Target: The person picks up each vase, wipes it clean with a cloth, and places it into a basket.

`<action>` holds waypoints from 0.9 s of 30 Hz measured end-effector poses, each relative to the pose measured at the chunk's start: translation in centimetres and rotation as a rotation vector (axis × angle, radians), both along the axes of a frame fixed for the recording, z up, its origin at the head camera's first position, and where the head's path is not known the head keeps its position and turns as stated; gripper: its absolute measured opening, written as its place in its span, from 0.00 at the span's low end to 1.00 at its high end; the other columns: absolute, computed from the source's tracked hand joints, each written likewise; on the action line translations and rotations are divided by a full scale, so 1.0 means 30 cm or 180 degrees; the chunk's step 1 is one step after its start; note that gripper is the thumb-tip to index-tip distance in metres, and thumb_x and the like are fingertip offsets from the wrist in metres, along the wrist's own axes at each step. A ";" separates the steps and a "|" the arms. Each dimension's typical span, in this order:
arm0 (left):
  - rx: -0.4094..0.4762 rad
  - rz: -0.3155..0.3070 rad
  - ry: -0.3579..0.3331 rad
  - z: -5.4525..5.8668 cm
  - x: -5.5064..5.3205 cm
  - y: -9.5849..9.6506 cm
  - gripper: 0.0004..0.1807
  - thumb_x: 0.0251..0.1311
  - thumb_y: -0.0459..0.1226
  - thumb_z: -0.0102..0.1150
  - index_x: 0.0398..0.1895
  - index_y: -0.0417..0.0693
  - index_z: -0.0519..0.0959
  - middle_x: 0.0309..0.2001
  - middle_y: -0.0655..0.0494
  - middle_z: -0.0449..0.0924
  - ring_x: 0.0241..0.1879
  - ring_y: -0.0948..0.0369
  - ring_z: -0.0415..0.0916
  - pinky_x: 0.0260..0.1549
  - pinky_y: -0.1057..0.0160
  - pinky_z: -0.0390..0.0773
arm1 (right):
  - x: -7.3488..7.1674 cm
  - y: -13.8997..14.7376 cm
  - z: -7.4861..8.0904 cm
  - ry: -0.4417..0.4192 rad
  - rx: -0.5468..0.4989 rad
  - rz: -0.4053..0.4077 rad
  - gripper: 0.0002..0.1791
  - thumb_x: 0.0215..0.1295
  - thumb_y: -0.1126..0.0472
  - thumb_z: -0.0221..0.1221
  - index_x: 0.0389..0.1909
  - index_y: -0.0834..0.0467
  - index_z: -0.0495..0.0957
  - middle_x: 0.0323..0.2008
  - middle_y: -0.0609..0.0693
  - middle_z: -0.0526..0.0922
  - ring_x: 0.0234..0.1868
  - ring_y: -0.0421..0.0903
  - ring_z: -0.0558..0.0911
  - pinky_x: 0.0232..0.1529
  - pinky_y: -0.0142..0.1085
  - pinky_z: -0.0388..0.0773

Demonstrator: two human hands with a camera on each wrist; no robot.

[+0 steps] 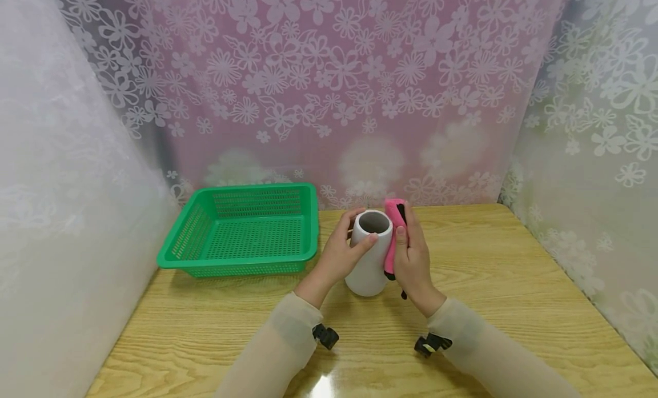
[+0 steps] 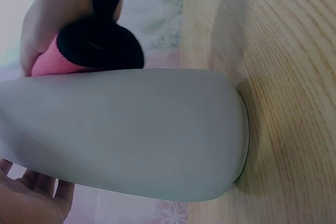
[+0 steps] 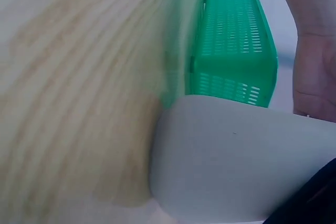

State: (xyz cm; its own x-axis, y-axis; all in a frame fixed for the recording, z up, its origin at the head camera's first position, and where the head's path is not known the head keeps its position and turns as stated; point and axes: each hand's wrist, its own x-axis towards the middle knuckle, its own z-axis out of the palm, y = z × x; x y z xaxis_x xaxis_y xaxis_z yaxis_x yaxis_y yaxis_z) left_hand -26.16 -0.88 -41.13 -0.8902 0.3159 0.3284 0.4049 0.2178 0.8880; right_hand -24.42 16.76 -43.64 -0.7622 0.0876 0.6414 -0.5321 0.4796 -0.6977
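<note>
On woodgrain tabletop point(image 1: 493, 272) amid flowered curtains point(image 1: 329, 89), left hand point(image 1: 339, 252) grips vase point(image 1: 367, 272), right hand point(image 1: 415, 264) cloth point(image 1: 393, 211).

White vase point(image 1: 366, 266), pink-and-black cloth point(image 1: 390, 260), bright green basket point(image 1: 236, 265), beige sleeves point(image 1: 280, 341); worktop point(image 1: 493, 272) shows yellow wood grain, pink curtain point(image 1: 334, 89) bears white flowers.

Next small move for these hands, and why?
Probably slide the pink pad a little down the white vase with the right hand: the pad lies against its side, bare wall shows below, and the left hand holds the vase near its rim.
</note>
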 end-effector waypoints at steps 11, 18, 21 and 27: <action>0.0024 -0.0033 0.0063 -0.005 -0.008 -0.002 0.39 0.64 0.60 0.60 0.74 0.58 0.62 0.63 0.55 0.72 0.62 0.57 0.71 0.60 0.48 0.72 | -0.002 0.019 -0.070 -0.0874 0.0125 0.0041 0.29 0.82 0.48 0.38 0.79 0.49 0.53 0.76 0.54 0.59 0.75 0.56 0.59 0.71 0.57 0.57; 0.0053 -0.0077 0.0047 -0.002 -0.003 -0.004 0.42 0.61 0.65 0.58 0.74 0.59 0.61 0.62 0.55 0.72 0.61 0.57 0.71 0.58 0.48 0.74 | -0.013 0.027 -0.101 -0.0929 0.0216 0.0130 0.28 0.82 0.50 0.38 0.79 0.48 0.55 0.74 0.56 0.62 0.73 0.57 0.62 0.69 0.58 0.60; 0.0059 -0.0074 0.0050 -0.001 -0.001 -0.005 0.42 0.61 0.65 0.58 0.74 0.59 0.61 0.63 0.54 0.72 0.61 0.56 0.71 0.58 0.48 0.74 | -0.017 0.031 -0.114 -0.0983 0.0252 0.0119 0.27 0.82 0.51 0.39 0.78 0.49 0.56 0.73 0.56 0.64 0.73 0.57 0.63 0.69 0.57 0.60; 0.0085 -0.0089 0.0059 -0.001 0.001 -0.005 0.40 0.63 0.62 0.58 0.74 0.58 0.62 0.63 0.54 0.72 0.62 0.56 0.71 0.60 0.48 0.72 | -0.020 0.038 -0.120 -0.1217 0.0353 0.0133 0.28 0.82 0.53 0.40 0.78 0.52 0.56 0.74 0.57 0.63 0.73 0.57 0.63 0.70 0.57 0.59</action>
